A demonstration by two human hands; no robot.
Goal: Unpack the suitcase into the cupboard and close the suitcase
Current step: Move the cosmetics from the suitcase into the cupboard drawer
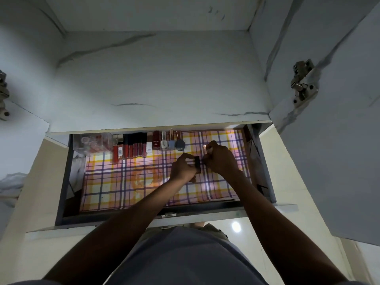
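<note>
An open cupboard drawer [61, 182] lined with checked paper fills the middle of the head view. Along its far edge stands a row of lipsticks [129, 150] and nail polish bottles [168, 141], beside a clear box [92, 141] at the far left. My left hand [183, 168] grips a small dark cosmetic item [197, 164] over the drawer's right half. Just right of it, my right hand [221, 159] pinches a small shiny, copper-coloured tube [206, 149]. The suitcase is out of view.
The white marbled cupboard shelf [154, 79] rises above the drawer. Open doors with metal hinges [302, 83] flank both sides. The drawer's front rim [168, 214] is near my body. Pale floor tiles [236, 227] show below.
</note>
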